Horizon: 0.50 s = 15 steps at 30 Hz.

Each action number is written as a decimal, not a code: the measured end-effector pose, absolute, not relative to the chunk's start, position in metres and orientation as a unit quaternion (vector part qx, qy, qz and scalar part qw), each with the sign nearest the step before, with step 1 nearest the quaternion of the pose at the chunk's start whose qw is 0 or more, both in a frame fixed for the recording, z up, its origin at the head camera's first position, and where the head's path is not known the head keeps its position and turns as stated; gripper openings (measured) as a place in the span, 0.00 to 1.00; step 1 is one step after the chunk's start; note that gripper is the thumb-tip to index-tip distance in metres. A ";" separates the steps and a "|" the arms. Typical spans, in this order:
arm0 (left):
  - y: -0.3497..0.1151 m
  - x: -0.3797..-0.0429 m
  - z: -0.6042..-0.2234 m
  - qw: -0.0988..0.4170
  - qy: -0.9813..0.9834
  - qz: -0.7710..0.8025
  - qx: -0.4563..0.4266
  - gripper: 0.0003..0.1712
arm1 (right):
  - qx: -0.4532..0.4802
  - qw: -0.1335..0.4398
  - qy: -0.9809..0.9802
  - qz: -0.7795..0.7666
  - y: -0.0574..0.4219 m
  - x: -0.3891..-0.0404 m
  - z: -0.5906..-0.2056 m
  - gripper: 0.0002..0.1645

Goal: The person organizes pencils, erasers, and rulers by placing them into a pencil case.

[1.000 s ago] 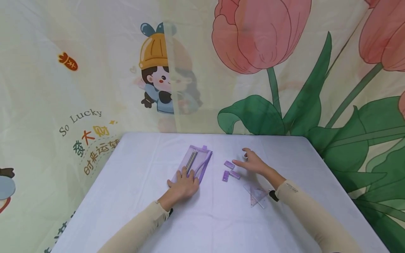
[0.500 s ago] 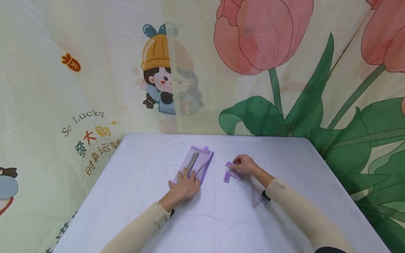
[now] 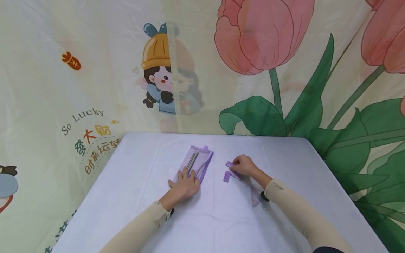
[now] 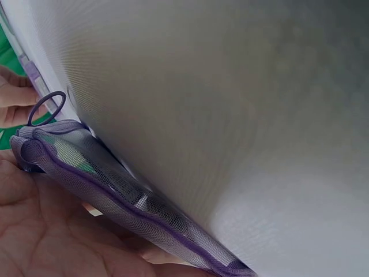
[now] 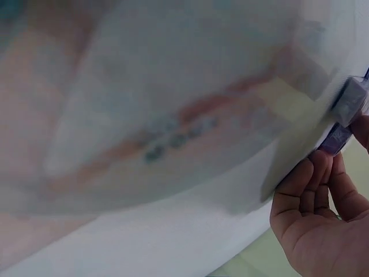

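Note:
My left hand (image 3: 185, 184) lies with spread fingers on the lower part of a purple mesh pencil pouch (image 3: 197, 162). Thin dark pencils (image 3: 191, 162) show through its mesh. In the left wrist view, the pouch's zipper edge (image 4: 124, 202) runs beside the palm, with a ring pull at one end. Across the table, my right hand (image 3: 245, 166) pinches a small purple eraser (image 3: 230, 164) between thumb and fingers. A second eraser (image 3: 226, 176) and a third (image 3: 235, 176) lie just below, the third partly under the hand. In the right wrist view, purple eraser blocks (image 5: 337, 138) sit at the fingertips.
Nearer the right wrist lie a clear set square (image 3: 255, 201) and a thin clear ruler (image 3: 260, 203), partly hidden by the forearm. All rests on a white-covered table (image 3: 152, 151). Behind it hangs a printed cloth (image 3: 202, 123) with tulips.
From a spread pose above the erasers, my right hand has come down and closed its fingers on the upper one. The left hand stays on the pouch.

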<state>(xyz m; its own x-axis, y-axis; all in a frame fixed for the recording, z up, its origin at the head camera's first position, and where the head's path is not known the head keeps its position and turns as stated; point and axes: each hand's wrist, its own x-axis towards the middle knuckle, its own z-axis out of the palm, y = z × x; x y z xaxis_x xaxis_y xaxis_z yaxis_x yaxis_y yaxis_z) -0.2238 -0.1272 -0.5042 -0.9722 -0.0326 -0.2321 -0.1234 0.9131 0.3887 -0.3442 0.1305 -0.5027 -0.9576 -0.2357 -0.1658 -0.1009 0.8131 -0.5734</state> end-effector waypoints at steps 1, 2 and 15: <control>-0.127 -0.224 -0.504 0.110 0.972 0.204 -0.040 0.35 | -0.088 0.113 0.945 -0.294 0.130 -0.343 -0.502 0.18; -0.127 -0.224 -0.504 0.110 0.972 0.205 -0.040 0.35 | -0.087 0.110 0.945 -0.295 0.130 -0.343 -0.501 0.17; -0.130 -0.226 -0.500 0.116 0.969 0.216 -0.043 0.35 | -0.127 0.038 0.938 -0.321 0.091 -0.316 -0.487 0.16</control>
<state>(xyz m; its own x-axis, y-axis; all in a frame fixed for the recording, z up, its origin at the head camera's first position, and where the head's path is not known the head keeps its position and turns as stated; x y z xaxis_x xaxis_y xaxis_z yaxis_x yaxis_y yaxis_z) -0.2257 -0.1296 -0.5000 -0.9695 -0.0333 -0.2429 -0.1333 0.9030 0.4084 -0.3160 0.0912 -0.4866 -0.9648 -0.2629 0.0110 -0.2146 0.7619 -0.6111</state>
